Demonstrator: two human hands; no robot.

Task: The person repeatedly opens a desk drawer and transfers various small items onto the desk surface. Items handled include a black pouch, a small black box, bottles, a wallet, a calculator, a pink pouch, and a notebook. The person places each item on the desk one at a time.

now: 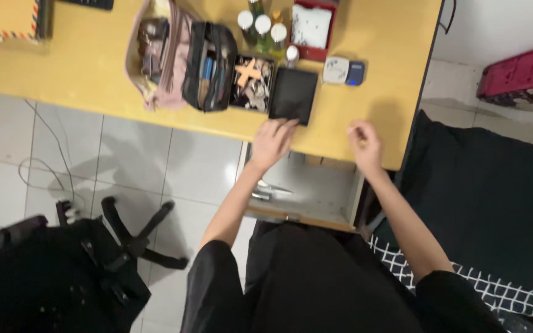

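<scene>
My left hand lies flat on the yellow desk, its fingertips touching the near edge of a flat black square case. My right hand hovers over the desk's near right part with its fingers curled; whether it pinches something small I cannot tell. Just beyond the black case sits a small open box of odds and ends.
A pink pouch and a black open organiser stand left of the box. Small bottles, a red tray and two small gadgets sit behind. An open drawer is under the desk; a black office chair stands at left.
</scene>
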